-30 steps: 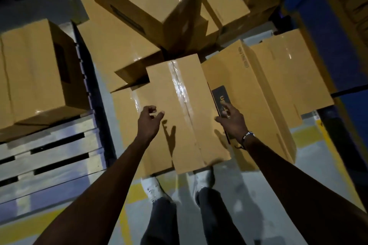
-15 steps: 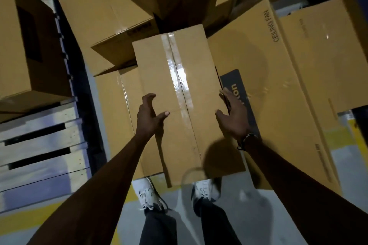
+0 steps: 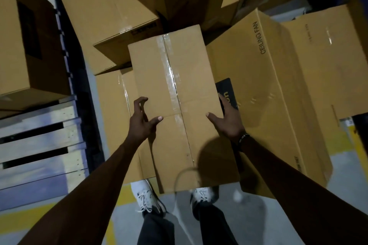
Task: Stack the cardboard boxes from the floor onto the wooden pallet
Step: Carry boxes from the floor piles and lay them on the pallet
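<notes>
Right above the feet, the taped box (image 3: 175,93) sits atop another box in the floor pile. Left hand (image 3: 141,121) and right hand (image 3: 227,119) clamp its long sides, thumbs on top. I'd slide fingers under before swinging left to the wooden pallet (image 3: 39,145).

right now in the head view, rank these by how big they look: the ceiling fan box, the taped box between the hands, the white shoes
1. ceiling fan box
2. taped box, close in apparent size; it sits nearer the camera, so this order is unsure
3. white shoes, clearly smallest
</notes>
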A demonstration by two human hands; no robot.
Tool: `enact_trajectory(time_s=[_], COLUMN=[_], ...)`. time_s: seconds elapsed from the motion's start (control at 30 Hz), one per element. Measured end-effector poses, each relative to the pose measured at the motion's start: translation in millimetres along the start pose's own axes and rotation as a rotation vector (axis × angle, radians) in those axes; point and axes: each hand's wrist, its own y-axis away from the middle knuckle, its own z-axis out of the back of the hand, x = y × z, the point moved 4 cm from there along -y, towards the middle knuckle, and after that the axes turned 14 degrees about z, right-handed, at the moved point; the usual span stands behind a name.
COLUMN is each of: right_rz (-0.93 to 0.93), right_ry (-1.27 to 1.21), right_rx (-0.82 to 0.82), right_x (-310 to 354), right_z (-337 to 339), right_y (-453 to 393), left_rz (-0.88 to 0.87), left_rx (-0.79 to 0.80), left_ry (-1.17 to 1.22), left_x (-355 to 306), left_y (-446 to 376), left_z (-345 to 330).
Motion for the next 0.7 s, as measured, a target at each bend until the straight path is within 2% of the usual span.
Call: enact_trajectory(time_s=[0.17, 0.37, 0.7], right_rz=[-0.013, -0.006, 0.026], right_ry=[-0.049, -0.049, -0.011], right_rx=[-0.068, -0.033, -0.023], right_x=[4.8, 13.7, 115.8], right_z=[-6.1, -10.2, 2.5], right_y=[0.5, 5.3, 42.6], left_rz=[0.122, 0.152, 0.113], left_rx=[0.030, 0.030, -0.090], left_ry=[0.182, 0.223, 0.252], left_x=[2.7, 1.2, -40.1], left_y=[3.7, 15.0, 101.6], left_z=[-1.7, 8.3, 102.5])
